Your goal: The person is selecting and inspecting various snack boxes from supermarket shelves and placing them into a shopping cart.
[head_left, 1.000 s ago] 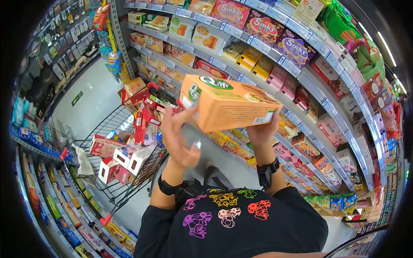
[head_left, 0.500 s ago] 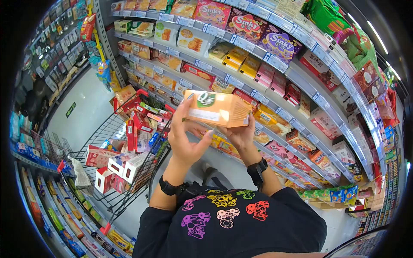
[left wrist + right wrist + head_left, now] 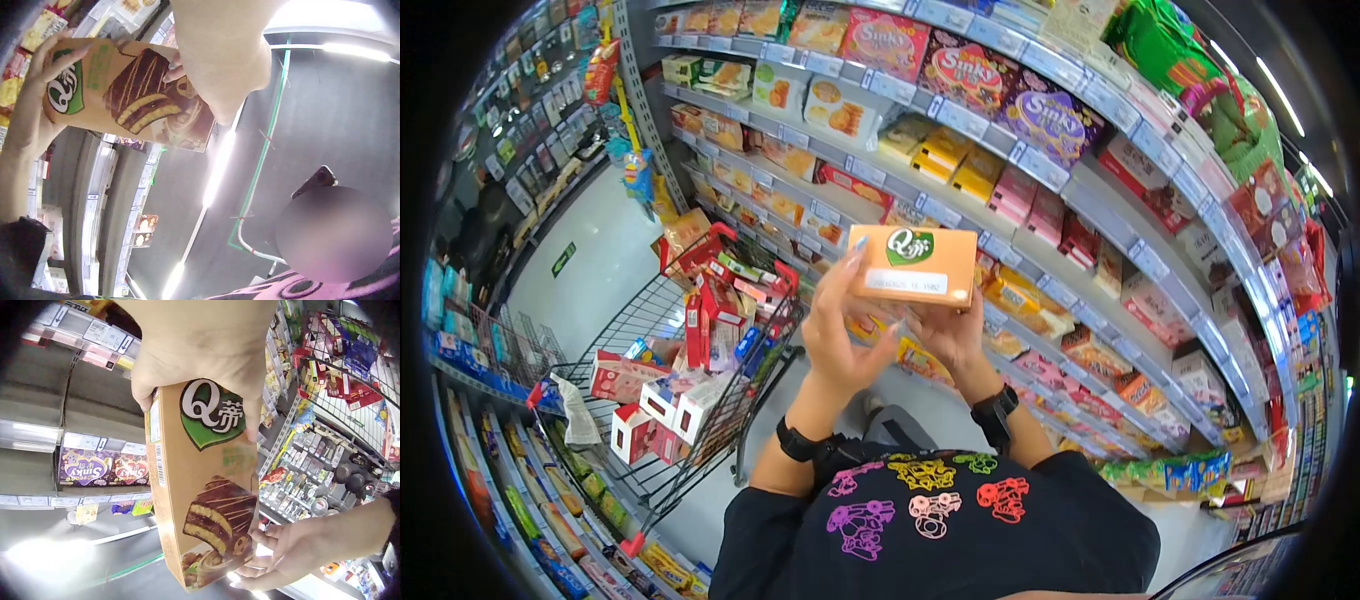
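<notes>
The right hand (image 3: pixel 952 342) grips the orange box (image 3: pixel 913 268) between itself and the left hand (image 3: pixel 840 342), whose loosely spread fingers touch it; over there, 1 loaded cart (image 3: pixel 788 278) stands left of both.

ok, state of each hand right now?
Left hand: open, touching the orange box.
Right hand: closed, holding the same box.

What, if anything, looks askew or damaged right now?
The red and white cardboard boxes in the black wire shopping cart lie jumbled at differing angles, so that load looks untidy. The held light-orange rectangular cardboard box shows no visible damage.
</notes>
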### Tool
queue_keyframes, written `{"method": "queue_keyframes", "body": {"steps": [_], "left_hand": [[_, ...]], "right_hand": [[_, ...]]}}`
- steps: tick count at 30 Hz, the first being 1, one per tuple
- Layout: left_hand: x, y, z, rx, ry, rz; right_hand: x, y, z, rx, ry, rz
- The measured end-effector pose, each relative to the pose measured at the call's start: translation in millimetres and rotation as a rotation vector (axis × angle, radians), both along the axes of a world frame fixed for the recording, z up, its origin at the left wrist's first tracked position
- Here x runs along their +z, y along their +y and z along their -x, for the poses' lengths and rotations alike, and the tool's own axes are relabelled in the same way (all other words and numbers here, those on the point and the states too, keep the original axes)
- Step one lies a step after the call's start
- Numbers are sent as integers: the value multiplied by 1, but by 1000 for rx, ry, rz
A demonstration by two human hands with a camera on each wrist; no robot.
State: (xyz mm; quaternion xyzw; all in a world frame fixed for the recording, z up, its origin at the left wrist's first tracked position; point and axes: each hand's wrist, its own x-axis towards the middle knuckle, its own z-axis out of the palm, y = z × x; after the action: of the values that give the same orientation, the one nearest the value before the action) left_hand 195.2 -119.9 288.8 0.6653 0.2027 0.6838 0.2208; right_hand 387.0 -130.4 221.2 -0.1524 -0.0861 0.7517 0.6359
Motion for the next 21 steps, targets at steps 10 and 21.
{"method": "queue_keyframes", "body": {"steps": [10, 21], "left_hand": [[28, 35, -20, 90, 270, -227], [15, 22, -13, 649, 391, -46]], "right_hand": [[-14, 59, -1, 267, 354, 67], [-22, 110, 24, 779, 413, 100]]}}
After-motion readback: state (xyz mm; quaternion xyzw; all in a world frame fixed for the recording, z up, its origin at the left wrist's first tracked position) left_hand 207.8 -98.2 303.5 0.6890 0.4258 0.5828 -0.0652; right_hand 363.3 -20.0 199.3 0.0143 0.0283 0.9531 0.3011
